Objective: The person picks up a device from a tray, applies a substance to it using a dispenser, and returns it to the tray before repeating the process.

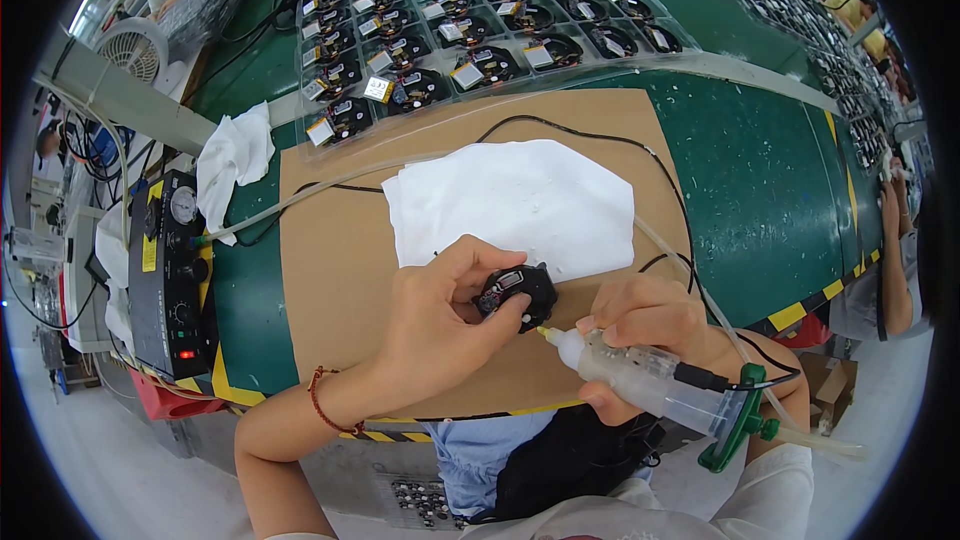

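Note:
Between the thumb and fingers of my left hand (440, 315) is a small round black device housing (518, 292), held up over the cardboard. My right hand (650, 325) is closed around a clear glue-dispensing syringe (640, 380) with whitish contents and a green cap clip (735, 420) at its back end. The syringe's yellowish tip (545, 331) points at the lower edge of the housing; whether it touches cannot be made out. Beyond my hands a folded white cloth (510, 200) lies on the brown cardboard sheet (340, 340).
A clear tray (440, 110) of several black round assemblies with battery packs stands at the back. On the left is a black dispenser box (165, 280) with a gauge, its hose (300, 197) crossing the cardboard. A white rag (235, 155) hangs nearby. Other people work at both sides.

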{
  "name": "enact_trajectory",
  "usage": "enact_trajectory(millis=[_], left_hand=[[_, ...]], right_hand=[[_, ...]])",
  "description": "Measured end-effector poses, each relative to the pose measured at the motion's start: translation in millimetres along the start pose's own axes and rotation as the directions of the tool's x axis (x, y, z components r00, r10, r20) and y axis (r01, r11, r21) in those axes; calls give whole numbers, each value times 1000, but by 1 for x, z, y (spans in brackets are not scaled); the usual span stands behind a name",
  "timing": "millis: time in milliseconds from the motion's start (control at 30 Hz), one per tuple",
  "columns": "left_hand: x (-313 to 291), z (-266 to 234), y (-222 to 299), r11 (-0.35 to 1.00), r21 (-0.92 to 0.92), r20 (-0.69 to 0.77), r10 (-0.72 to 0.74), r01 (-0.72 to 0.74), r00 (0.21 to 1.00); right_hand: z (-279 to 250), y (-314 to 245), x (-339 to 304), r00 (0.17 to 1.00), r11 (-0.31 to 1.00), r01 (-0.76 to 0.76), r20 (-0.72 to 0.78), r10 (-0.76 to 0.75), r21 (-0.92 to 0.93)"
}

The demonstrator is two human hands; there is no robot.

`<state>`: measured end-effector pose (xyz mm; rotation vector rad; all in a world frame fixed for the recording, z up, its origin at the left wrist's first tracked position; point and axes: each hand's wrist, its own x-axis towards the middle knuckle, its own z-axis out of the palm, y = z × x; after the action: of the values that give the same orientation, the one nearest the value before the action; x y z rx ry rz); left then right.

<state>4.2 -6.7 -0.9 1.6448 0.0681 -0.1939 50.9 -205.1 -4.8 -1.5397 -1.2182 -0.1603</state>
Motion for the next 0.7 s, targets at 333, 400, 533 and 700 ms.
enact_trajectory(millis=[333,400,533,700], left_hand=[[0,0,0,1000,-14,10,-10,10,1000],[0,-1,0,1000,0,5,-4,4,1000],[-1,-2,-2,1000,14,5,4,-4,1000],[0,-1,-3,1000,21,-4,11,-11,1000]], right_hand=[[-1,0,1,1000,1000,-1,-23,2,16],[0,-1,2,1000,1000,6,-9,-6,14],[0,-1,3,999,999,13,-38,-11,32],[0,-1,3,999,1000,9,-35,-9,20]])
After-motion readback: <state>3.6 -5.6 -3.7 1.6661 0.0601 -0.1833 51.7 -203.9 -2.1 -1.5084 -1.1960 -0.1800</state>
